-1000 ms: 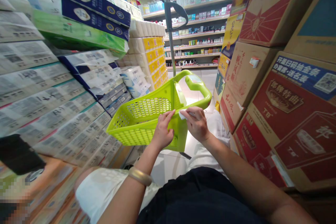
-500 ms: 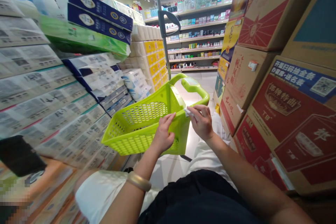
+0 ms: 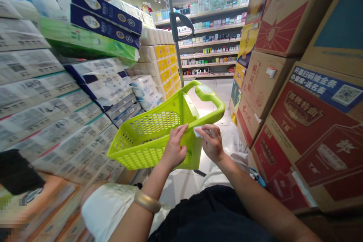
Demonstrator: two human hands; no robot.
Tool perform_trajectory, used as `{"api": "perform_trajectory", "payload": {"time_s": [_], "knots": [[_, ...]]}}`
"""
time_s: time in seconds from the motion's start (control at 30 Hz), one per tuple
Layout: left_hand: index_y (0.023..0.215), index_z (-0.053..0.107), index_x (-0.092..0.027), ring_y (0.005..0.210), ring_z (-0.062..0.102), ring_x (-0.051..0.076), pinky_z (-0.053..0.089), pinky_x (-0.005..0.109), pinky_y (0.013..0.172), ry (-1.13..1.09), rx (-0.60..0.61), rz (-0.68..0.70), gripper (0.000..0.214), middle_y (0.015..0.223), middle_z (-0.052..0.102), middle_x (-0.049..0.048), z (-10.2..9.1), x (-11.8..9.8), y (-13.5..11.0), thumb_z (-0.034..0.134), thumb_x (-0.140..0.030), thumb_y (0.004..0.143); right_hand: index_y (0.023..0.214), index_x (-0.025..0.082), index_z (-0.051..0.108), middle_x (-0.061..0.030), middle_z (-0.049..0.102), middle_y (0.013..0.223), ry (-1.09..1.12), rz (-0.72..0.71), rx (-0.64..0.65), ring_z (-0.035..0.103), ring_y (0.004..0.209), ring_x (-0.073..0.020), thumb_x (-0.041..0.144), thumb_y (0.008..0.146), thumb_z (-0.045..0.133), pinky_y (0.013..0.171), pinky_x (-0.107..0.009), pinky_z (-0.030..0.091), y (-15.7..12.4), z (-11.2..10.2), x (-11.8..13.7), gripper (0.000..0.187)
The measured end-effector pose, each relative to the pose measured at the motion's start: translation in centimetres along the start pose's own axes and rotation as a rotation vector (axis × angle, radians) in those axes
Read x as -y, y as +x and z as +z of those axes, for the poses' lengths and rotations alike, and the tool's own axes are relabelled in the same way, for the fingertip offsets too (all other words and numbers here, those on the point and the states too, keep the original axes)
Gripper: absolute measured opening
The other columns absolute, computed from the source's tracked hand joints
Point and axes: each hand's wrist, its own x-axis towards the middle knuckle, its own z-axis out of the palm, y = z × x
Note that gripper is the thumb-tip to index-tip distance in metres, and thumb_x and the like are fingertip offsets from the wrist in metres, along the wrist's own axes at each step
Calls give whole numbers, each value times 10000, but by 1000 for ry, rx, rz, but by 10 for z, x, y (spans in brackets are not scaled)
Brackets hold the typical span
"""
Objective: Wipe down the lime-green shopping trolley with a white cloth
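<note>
A lime-green shopping basket with perforated sides and a looped handle stands in front of me. My left hand rests its outstretched fingertips on the near rim, thumb apart, with nothing seen in it. Just to the right, my right hand is closed in a pinch around a small crumpled white tissue. That tissue touches the rim below the handle; part of it is hidden by my fingers.
Stacked paper packs line the left side. Printed cartons are piled on the right. A grey pole with a hand loop rises behind the basket. Stocked shelves stand farther back. A dark flat object is at lower left.
My right hand has moved slightly down and left along the rim with the tissue. My left hand stays nearly in place on the rim.
</note>
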Motion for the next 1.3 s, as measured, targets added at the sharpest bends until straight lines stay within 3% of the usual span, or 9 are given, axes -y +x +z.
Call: {"api": "perform_trajectory", "payload": {"time_s": [0.23, 0.47, 0.63, 0.73, 0.8, 0.93, 1.0, 1.17, 1.3], "knots": [[1432, 400, -227, 1308, 438, 263, 253, 512, 1184, 20, -9, 2, 800, 1382, 487, 100, 1, -1, -1, 450, -39, 656, 1143, 263, 701, -87, 524, 1008, -52, 259, -262, 545, 931, -213, 208, 916, 550, 810, -367, 526, 25, -16, -18, 278], [1426, 395, -219, 1320, 426, 262, 255, 520, 1182, 23, -11, 20, 803, 1381, 478, 107, 0, -2, -3, 452, -36, 646, 1136, 311, 707, -65, 574, 978, -24, -1, 27, 550, 953, -200, 76, 885, 537, 877, -344, 480, -2, 3, 12, 383], [1433, 386, -224, 1314, 430, 258, 242, 523, 1185, 33, -8, 20, 799, 1386, 476, 101, 0, -4, -5, 453, -32, 660, 1128, 289, 706, -59, 552, 979, -109, 135, -223, 558, 916, -193, 160, 897, 578, 835, -344, 472, 23, -19, -19, 294], [1428, 392, -208, 1308, 431, 257, 257, 514, 1180, 39, -22, 25, 785, 1380, 476, 107, 1, -4, -4, 454, -35, 664, 1112, 267, 705, -67, 530, 989, -102, 208, -303, 551, 925, -195, 182, 902, 583, 777, -325, 490, 30, -21, -22, 257], [1424, 394, -198, 1302, 433, 260, 262, 518, 1175, 41, -27, 30, 782, 1370, 480, 112, 2, -3, -3, 454, -35, 662, 1098, 274, 709, -67, 534, 991, -96, 192, -241, 546, 936, -196, 155, 902, 567, 789, -329, 487, 22, -13, -10, 270], [1431, 385, -209, 1309, 429, 266, 260, 531, 1173, 32, -18, 34, 802, 1371, 477, 113, 1, -4, -3, 455, -38, 651, 1059, 310, 725, -51, 579, 975, -103, -6, 28, 551, 944, -185, 88, 886, 552, 858, -333, 443, 2, 2, 15, 330], [1438, 378, -220, 1311, 428, 269, 252, 534, 1175, 31, -13, 30, 813, 1376, 475, 108, 1, -4, -4, 457, -41, 649, 1043, 313, 729, -42, 596, 958, -115, -49, 51, 562, 930, -176, 82, 884, 559, 862, -326, 424, 2, -1, 12, 328], [1437, 382, -218, 1307, 429, 267, 248, 528, 1178, 38, -25, 22, 808, 1376, 476, 106, 2, -5, -5, 454, -34, 653, 1020, 290, 729, -46, 578, 945, -182, 110, -183, 574, 898, -187, 160, 892, 597, 873, -353, 418, 28, -28, -22, 226], [1429, 386, -207, 1298, 434, 270, 247, 535, 1175, 43, -41, 14, 794, 1365, 474, 112, 5, -4, -4, 459, -37, 657, 1050, 264, 719, -67, 542, 969, -149, 189, -232, 558, 921, -209, 172, 893, 577, 850, -359, 442, 30, -23, -15, 231]]}}
